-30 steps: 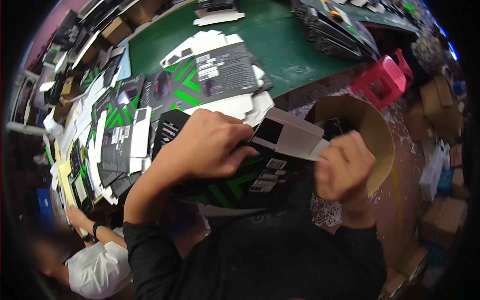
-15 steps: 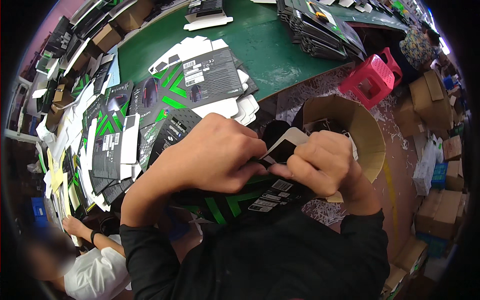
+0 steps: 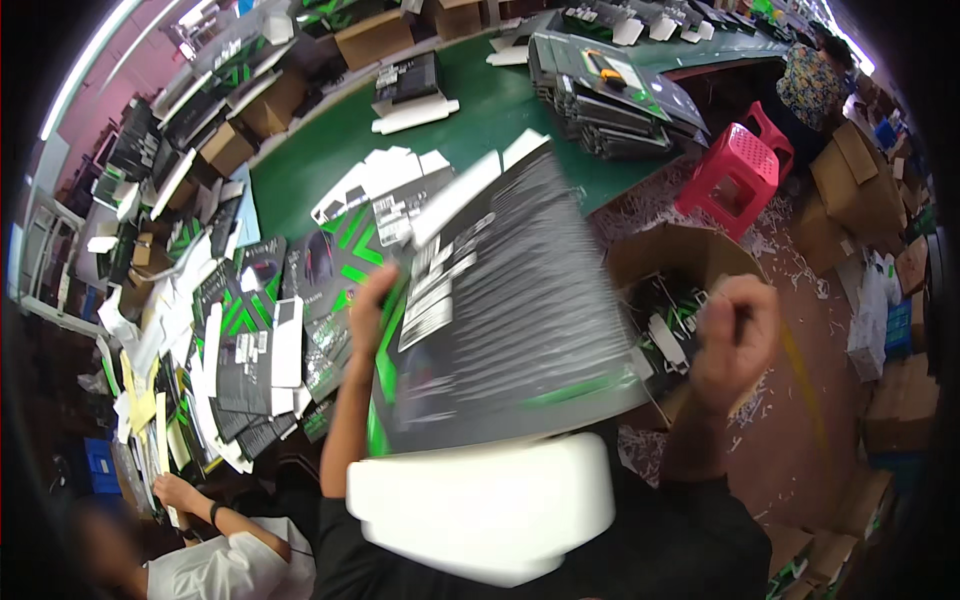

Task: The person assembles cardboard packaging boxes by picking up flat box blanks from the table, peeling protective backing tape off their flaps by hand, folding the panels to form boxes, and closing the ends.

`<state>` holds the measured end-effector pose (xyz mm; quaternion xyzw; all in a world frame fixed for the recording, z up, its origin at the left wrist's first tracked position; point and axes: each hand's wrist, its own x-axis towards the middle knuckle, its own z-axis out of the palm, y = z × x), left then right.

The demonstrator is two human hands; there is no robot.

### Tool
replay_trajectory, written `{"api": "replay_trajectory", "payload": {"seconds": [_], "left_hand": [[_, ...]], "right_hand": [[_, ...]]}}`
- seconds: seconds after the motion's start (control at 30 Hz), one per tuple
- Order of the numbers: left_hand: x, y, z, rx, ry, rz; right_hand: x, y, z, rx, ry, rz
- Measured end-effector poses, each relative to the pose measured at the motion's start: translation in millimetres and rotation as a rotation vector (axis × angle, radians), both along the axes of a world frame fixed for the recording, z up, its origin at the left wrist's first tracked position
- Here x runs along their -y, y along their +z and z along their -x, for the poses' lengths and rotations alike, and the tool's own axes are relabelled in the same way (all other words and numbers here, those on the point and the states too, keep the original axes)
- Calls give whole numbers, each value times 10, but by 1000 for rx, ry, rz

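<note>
A black carton (image 3: 520,300) with green stripes, printed white panels and a wide white flap (image 3: 490,500) at its near end lies tilted in front of me, blurred by motion. My left hand (image 3: 372,305) grips its left edge, thumb up and the other fingers hidden behind it. To the right, apart from the carton, my right hand (image 3: 738,335) is raised with its fingers curled in; nothing shows in them, though they are smeared. Close to that hand is an open brown cardboard box (image 3: 660,250) holding black, green and white carton pieces.
More flat printed cartons (image 3: 245,360) lie piled at left on the green table (image 3: 480,120). A carton stack (image 3: 610,120) stands at the far right. Beyond the box is a pink stool (image 3: 735,170) among paper shreds. A co-worker in white (image 3: 225,560) handles papers at lower left.
Both hands were together at the carton's edge, low by my body. Now they are apart: the right has let go and moved right; the left holds the carton, raised and turned face up.
</note>
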<state>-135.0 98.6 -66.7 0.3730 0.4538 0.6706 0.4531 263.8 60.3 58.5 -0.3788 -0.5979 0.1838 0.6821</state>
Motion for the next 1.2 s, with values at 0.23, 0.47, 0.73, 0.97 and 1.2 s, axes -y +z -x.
{"api": "replay_trajectory", "payload": {"seconds": [0.23,0.47,0.73,0.97,1.2], "left_hand": [[363,-392,-1537,1099,-1452,83],[468,-532,-1730,1172,-1617,120],[650,-664,-1953,1444,-1675,73],[844,-410,-2088,1734,-1444,-47],[805,-292,-2031,1591,-1500,83]], "right_hand": [[-439,-268,654,47,-36,52],[-607,-219,652,151,-93,-11],[-469,-182,489,591,-101,-597],[-218,-331,370,355,-147,-292],[-263,-522,394,264,-158,-22]]}}
